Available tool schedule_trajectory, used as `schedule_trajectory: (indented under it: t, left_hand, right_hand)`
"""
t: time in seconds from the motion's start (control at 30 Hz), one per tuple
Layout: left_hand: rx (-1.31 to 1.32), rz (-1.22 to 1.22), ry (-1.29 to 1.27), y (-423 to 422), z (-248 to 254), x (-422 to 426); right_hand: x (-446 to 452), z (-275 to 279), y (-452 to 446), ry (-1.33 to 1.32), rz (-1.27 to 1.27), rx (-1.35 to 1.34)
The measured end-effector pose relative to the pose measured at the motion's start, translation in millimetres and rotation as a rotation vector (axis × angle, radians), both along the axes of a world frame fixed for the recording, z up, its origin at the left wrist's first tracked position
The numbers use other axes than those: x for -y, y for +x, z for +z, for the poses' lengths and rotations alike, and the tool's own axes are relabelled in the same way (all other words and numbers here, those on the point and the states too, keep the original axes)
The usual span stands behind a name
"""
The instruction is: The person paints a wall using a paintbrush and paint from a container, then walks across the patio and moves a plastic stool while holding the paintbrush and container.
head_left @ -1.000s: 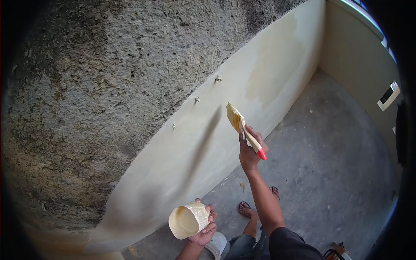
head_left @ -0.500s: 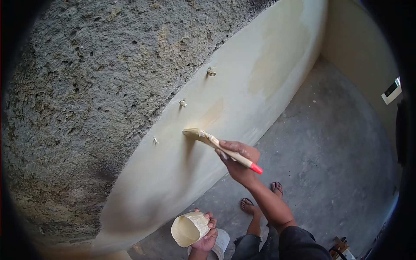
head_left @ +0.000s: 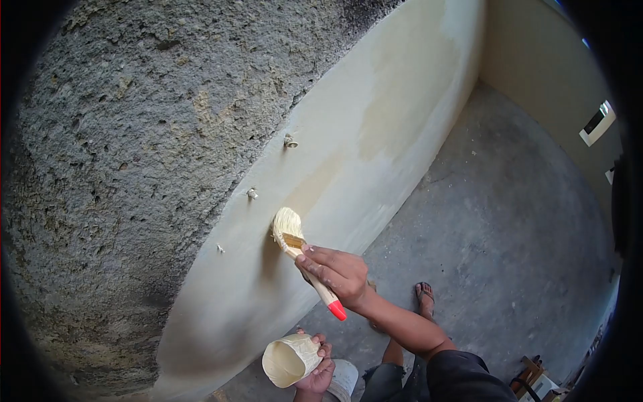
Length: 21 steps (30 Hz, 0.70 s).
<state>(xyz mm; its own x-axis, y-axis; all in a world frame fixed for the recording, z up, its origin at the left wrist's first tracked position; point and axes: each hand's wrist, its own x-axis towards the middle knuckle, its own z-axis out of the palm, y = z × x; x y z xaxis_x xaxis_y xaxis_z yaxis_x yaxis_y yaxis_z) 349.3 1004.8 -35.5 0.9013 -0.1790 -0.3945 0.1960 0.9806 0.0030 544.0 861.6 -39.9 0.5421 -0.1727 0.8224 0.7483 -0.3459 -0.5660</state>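
Observation:
My right hand (head_left: pixel 338 273) grips a paintbrush (head_left: pixel 289 236) by its wooden handle, whose end is red. Cream paint coats the bristles, which are at the smooth pale wall (head_left: pixel 321 221); I cannot tell if they press on it. Below, my left hand (head_left: pixel 320 372) is wrapped round a cup (head_left: pixel 307 350) streaked with cream paint. The cup is tilted with its mouth facing left, and its inside looks cream-coloured. Darker beige patches show on the wall beyond the brush.
Rough grey stone (head_left: pixel 134 147) borders the wall on the left. Several small fittings, one a pipe stub (head_left: pixel 289 141), stick out of the wall. A white bucket (head_left: pixel 345 377) stands behind my left hand. Grey concrete floor (head_left: pixel 495 221) spreads to the right, with wooden items (head_left: pixel 532 375) low down.
My right hand has moved down and left, and the brush has turned so its bristles point upward with their broad face showing. The view has shifted; my left hand still holds the cup.

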Motion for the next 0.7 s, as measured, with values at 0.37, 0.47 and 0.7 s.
schedule_trajectory:
  t: [0.37,0.47,0.7]
  left_hand:
    - [-0.001,-0.031,-0.037,10,-6,15]
    - [-0.003,-0.029,-0.050,9,-7,17]
    - [0.015,0.010,-0.090,12,-5,20]
  right_hand:
    - [117,-31,101,0.745,-0.280,-0.290]
    - [106,-18,84,0.489,-0.392,-0.277]
    - [18,4,4,0.019,0.196,-0.045]
